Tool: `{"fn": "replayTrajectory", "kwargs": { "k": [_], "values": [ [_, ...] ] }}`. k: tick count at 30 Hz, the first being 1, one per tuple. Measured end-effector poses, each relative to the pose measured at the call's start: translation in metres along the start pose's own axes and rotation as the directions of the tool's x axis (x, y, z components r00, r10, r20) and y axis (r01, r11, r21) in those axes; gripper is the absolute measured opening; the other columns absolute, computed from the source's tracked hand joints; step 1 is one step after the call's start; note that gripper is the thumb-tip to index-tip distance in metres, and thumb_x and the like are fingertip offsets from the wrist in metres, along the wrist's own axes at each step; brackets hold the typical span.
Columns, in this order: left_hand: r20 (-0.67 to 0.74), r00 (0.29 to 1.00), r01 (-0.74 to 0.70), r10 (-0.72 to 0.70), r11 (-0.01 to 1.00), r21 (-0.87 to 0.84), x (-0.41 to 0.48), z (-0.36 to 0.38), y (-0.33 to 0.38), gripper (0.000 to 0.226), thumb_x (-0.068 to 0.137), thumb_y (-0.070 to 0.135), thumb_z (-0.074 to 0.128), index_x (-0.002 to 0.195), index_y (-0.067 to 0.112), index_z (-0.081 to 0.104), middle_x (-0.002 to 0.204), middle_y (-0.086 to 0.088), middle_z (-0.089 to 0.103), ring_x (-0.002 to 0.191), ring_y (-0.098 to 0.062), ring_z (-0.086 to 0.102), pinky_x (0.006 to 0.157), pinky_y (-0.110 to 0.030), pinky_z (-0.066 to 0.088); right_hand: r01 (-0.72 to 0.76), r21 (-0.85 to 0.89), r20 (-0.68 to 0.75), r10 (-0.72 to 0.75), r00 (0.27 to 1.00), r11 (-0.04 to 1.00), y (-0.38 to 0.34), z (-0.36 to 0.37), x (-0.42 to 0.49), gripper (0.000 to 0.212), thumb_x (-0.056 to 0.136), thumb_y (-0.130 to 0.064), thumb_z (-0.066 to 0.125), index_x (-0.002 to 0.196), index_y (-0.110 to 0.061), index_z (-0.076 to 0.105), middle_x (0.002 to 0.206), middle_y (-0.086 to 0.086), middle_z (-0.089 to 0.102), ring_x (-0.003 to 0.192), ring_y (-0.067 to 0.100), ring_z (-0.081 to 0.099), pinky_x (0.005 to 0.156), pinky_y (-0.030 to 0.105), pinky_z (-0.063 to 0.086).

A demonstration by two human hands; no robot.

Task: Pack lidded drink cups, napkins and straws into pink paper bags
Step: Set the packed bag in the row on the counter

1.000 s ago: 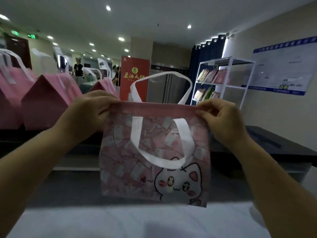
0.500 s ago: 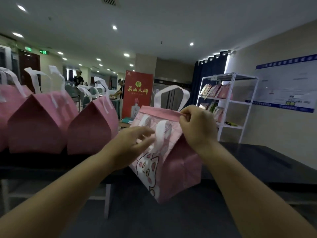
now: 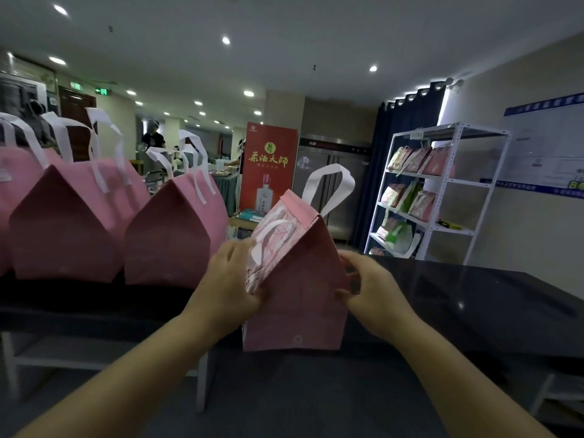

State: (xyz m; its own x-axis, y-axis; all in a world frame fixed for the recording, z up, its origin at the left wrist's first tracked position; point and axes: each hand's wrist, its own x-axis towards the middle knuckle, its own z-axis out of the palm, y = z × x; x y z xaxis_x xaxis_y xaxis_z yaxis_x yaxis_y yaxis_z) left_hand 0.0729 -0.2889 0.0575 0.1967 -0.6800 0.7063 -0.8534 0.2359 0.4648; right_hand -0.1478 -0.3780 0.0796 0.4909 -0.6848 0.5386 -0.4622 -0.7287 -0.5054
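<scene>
A bag (image 3: 297,298) sits at the near edge of the table (image 3: 474,298), about midway along it, between the left hand (image 3: 227,279) gripping its left side and the right hand (image 3: 373,292) pinching its right side. To its left, a row of bags (image 3: 72,222) stands on the table's left part. Behind the table's far edge stand a banner (image 3: 268,169), a refrigerator (image 3: 331,184) to the banner's right, and a shelf rack (image 3: 436,191) farther right with more bags on its shelves.
</scene>
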Motion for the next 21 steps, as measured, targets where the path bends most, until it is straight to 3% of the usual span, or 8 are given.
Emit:
{"fn": "replayTrajectory", "kwargs": {
  "k": [4, 6, 10, 14, 18, 21],
  "values": [
    [-0.025, 1.000, 0.002, -0.002, 1.000, 0.028, 0.002, 0.003, -0.005, 0.053, 0.072, 0.010, 0.073, 0.116, 0.015, 0.044, 0.108, -0.003, 0.047, 0.091, -0.021, 0.053, 0.075, -0.035, 0.050, -0.064, 0.119, -0.062, 0.071, 0.996, 0.991, 0.010, 0.023, 0.009, 0.037, 0.084, -0.010, 0.067, 0.116, -0.026, 0.057, 0.097, -0.015, 0.061, 0.080, -0.003, 0.061, 0.056, 0.014, 0.052],
    [0.032, 0.999, -0.013, 0.010, 0.995, 0.098, 0.006, 0.006, -0.010, 0.043, 0.076, 0.011, 0.069, 0.114, 0.014, 0.050, 0.109, -0.004, 0.055, 0.093, -0.022, 0.057, 0.077, -0.037, 0.051, -0.083, 0.125, -0.080, 0.093, 0.992, 0.989, 0.010, 0.035, 0.021, 0.035, 0.084, -0.010, 0.065, 0.115, -0.025, 0.057, 0.096, -0.016, 0.061, 0.080, -0.002, 0.061, 0.059, 0.016, 0.052],
    [0.064, 0.995, 0.064, -0.076, 0.983, 0.173, 0.022, 0.008, -0.028, 0.048, 0.078, 0.011, 0.064, 0.124, 0.013, 0.048, 0.117, -0.008, 0.057, 0.104, -0.026, 0.056, 0.087, -0.038, 0.046, -0.099, 0.097, -0.083, 0.107, 0.991, 0.990, 0.008, 0.057, 0.051, 0.034, 0.083, -0.009, 0.061, 0.115, -0.021, 0.057, 0.102, -0.007, 0.061, 0.089, 0.011, 0.060, 0.067, 0.019, 0.048],
    [0.101, 0.982, 0.127, -0.162, 0.948, 0.290, 0.041, 0.009, -0.045, 0.046, 0.079, 0.012, 0.061, 0.123, 0.011, 0.048, 0.118, -0.012, 0.058, 0.106, -0.032, 0.054, 0.087, -0.042, 0.044, -0.138, 0.079, -0.060, 0.143, 0.988, 0.987, 0.005, 0.077, 0.077, 0.027, 0.083, -0.009, 0.058, 0.108, -0.019, 0.057, 0.101, -0.003, 0.063, 0.092, 0.019, 0.060, 0.071, 0.030, 0.048],
    [0.127, 0.970, 0.143, -0.207, 0.911, 0.387, 0.055, 0.012, -0.056, 0.047, 0.079, 0.012, 0.056, 0.125, 0.008, 0.046, 0.119, -0.014, 0.057, 0.108, -0.035, 0.052, 0.088, -0.044, 0.043, -0.160, 0.025, -0.022, 0.161, 0.987, 0.987, 0.004, 0.088, 0.096, 0.038, 0.081, -0.007, 0.055, 0.118, -0.015, 0.054, 0.115, 0.006, 0.061, 0.101, 0.025, 0.057, 0.085, 0.042, 0.050],
    [0.107, 0.975, 0.138, -0.195, 0.907, 0.398, 0.058, 0.010, -0.057, 0.050, 0.081, 0.016, 0.056, 0.129, 0.010, 0.045, 0.119, -0.013, 0.055, 0.109, -0.034, 0.051, 0.089, -0.042, 0.043, -0.177, -0.020, -0.002, 0.177, 0.984, 0.984, 0.003, 0.085, 0.104, 0.041, 0.080, -0.009, 0.057, 0.120, -0.017, 0.054, 0.116, 0.004, 0.060, 0.099, 0.024, 0.059, 0.084, 0.043, 0.052]
  ]
}}
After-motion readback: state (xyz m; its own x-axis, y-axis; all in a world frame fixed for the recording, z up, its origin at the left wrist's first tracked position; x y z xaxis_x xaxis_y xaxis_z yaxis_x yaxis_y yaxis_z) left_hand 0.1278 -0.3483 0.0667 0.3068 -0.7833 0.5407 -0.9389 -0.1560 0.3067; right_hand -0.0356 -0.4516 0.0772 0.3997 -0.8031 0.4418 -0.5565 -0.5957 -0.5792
